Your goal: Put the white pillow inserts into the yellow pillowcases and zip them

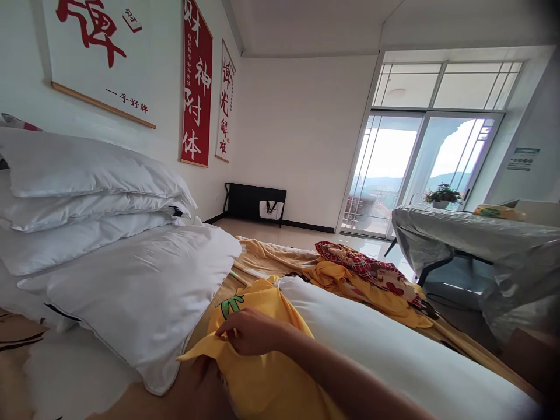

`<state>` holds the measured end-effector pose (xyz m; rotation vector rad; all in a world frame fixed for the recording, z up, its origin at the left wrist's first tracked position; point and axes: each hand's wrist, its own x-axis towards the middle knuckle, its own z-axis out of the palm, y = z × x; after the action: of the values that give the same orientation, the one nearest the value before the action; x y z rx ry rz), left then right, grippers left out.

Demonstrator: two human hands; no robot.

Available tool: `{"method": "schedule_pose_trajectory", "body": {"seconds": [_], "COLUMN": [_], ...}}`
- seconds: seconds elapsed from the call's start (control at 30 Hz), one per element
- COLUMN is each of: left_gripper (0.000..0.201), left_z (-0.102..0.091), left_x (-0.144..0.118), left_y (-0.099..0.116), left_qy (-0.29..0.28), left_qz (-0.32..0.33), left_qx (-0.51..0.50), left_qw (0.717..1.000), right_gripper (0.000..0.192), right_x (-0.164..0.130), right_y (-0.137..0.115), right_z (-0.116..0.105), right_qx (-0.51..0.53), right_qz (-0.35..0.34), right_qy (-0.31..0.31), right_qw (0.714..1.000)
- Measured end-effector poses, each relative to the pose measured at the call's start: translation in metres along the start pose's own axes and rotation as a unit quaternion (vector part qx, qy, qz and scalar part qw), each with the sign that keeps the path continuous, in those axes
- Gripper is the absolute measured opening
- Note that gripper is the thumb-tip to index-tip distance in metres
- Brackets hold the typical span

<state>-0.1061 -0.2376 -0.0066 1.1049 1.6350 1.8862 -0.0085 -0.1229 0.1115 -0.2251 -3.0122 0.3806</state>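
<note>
My right hand (250,332) reaches in from the lower right and pinches the open edge of a yellow pillowcase (262,379) with a green palm print. A white pillow (371,344) lies partly inside that case and stretches away to the right across the bed. My left forearm (192,391) comes in at the bottom edge and runs under the yellow cloth, which hides its hand.
Several white pillows (87,192) are stacked on the left against the wall. A rumpled yellow and red patterned blanket (371,274) lies further along the bed. A table under a grey cover (472,239) stands at the right, with glass balcony doors (415,169) behind it.
</note>
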Motion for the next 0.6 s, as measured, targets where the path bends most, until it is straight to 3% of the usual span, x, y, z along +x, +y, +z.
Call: {"method": "schedule_pose_trajectory", "body": {"seconds": [0.17,0.3,0.47,0.6], "left_gripper": [0.022,0.019,0.034,0.039], "left_z": [0.005,-0.003,-0.015,-0.019], "left_x": [0.006,0.012,0.015,0.010], "left_y": [0.005,0.005,-0.005,-0.013], "left_qy": [-0.039,-0.074,-0.017,-0.004], "left_qz": [0.029,0.040,-0.045,-0.063], "left_qx": [0.004,0.017,0.016,0.027], "left_qw": [0.999,0.996,0.999,0.998], "right_gripper": [0.032,0.025,0.019,0.014], "right_x": [0.003,0.001,-0.004,-0.003], "right_y": [-0.005,-0.013,-0.015,-0.013], "right_z": [0.000,0.001,0.010,0.019], "right_qx": [-0.031,-0.087,-0.191,-0.269], "right_qz": [0.043,0.047,-0.014,-0.046], "right_qy": [-0.010,-0.013,0.017,0.050], "right_qw": [0.999,0.995,0.981,0.961]}}
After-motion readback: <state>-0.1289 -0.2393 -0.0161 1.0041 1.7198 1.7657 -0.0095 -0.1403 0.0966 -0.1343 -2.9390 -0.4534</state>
